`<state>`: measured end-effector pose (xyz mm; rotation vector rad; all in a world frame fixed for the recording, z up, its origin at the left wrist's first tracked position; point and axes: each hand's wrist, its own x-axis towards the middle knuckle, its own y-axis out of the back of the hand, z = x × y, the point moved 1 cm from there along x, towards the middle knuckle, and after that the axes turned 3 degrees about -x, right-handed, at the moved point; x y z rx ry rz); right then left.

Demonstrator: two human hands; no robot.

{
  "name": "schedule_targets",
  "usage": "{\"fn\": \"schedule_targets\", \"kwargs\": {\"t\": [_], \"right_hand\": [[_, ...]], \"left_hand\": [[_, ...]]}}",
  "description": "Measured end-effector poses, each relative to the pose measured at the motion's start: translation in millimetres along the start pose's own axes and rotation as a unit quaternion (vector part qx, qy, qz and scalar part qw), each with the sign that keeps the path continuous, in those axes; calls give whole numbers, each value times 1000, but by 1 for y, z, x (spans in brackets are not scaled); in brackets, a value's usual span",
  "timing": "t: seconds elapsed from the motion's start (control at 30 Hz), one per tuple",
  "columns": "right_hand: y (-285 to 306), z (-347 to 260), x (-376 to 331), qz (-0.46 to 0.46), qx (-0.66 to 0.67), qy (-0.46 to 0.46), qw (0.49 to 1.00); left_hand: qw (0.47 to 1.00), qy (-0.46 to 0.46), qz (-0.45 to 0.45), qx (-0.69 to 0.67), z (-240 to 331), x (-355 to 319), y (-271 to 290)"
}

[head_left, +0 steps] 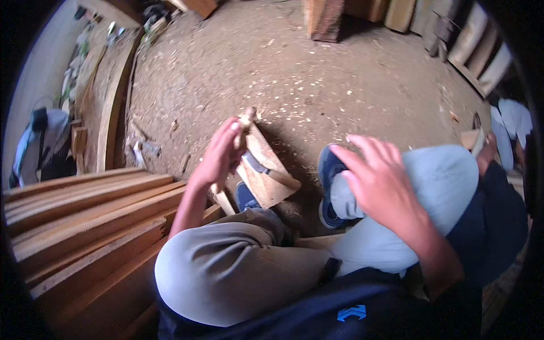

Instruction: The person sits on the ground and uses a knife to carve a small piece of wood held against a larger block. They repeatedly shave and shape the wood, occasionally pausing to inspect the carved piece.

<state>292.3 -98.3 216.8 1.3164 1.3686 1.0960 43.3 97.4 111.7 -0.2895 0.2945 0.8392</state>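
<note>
My left hand [224, 148] is closed round the upper left side of a pale carved wooden piece [271, 180], with its fingertips partly hidden. The piece stands tilted between my feet, with a narrow knobbed top and a wider flat body. Across its face lies a dark grey curved strip [255, 163] that looks like metal; whether it is fixed there I cannot tell. My right hand [381, 180] is open with fingers apart, in front of my raised right knee, and holds nothing.
Long sawn planks [96, 207] are stacked at my left. Wood chips [309, 93] litter the dirt floor [209, 62]. Timber blocks [326, 20] stand at the far side, with more boards [481, 48] at the far right. One person [42, 147] is at far left, another [510, 127] at right.
</note>
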Motion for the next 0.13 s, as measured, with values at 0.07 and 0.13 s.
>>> {"fn": "schedule_targets", "kwargs": {"t": [0.07,0.13], "right_hand": [[27,29,-47,84,-80,-37,993],[64,55,-101,127,-157,-124,972]], "left_hand": [[992,6,48,120,39,0,-8],[968,38,44,244,50,31,10]]}}
